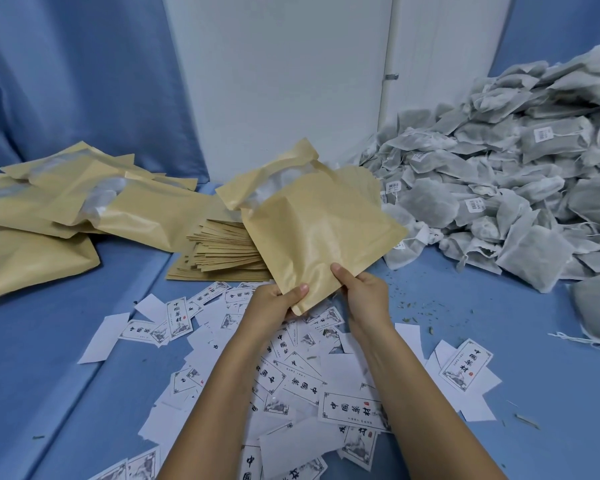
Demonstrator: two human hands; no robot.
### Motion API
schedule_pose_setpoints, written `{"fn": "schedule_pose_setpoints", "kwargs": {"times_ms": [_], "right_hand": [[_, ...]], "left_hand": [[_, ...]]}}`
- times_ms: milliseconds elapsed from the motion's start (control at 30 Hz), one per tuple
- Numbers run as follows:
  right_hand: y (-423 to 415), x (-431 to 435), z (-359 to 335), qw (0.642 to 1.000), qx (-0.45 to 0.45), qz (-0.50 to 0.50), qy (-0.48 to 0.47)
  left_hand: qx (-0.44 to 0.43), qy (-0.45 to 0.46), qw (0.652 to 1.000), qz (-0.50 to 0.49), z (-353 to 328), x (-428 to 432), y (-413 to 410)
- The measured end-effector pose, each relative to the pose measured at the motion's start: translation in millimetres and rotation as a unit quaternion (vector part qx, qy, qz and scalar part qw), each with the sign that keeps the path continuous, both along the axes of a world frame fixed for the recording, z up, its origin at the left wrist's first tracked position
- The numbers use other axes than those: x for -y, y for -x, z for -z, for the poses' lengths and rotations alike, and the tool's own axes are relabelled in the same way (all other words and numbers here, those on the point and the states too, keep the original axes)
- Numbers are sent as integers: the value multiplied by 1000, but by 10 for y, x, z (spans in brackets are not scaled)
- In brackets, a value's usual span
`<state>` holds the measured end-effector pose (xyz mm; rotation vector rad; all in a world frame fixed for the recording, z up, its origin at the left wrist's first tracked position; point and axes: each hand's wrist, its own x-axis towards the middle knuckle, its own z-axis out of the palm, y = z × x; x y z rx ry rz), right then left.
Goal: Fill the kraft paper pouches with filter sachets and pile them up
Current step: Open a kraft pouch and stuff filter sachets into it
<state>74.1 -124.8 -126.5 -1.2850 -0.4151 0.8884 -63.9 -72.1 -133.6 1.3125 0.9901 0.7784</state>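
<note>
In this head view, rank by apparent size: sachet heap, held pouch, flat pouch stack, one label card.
1. sachet heap
2. held pouch
3. flat pouch stack, partly hidden behind the held pouch, so unsure
4. label card, smallest though nearer the camera

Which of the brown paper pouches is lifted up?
The kraft pouch held by left hand and right hand; the filled pouches at left and the flat stack lie down.

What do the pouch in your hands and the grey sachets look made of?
Held pouch: matte tan kraft paper, creased, with what looks like a clear film window. Piled sachets: thin grey-white filter fabric, probably non-woven; filling seems to show through.
</note>
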Motion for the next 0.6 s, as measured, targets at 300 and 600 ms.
{"fn": "schedule_pose_setpoints", "kwargs": {"times_ms": [300,600], "right_hand": [[74,-26,32,997,-62,-21,-44],[-49,-14,-12,998,-34,5,-54]], "left_hand": [[11,1,1000,8,-6,30,-36],[-41,-20,999,4,-27,15,6]]}}
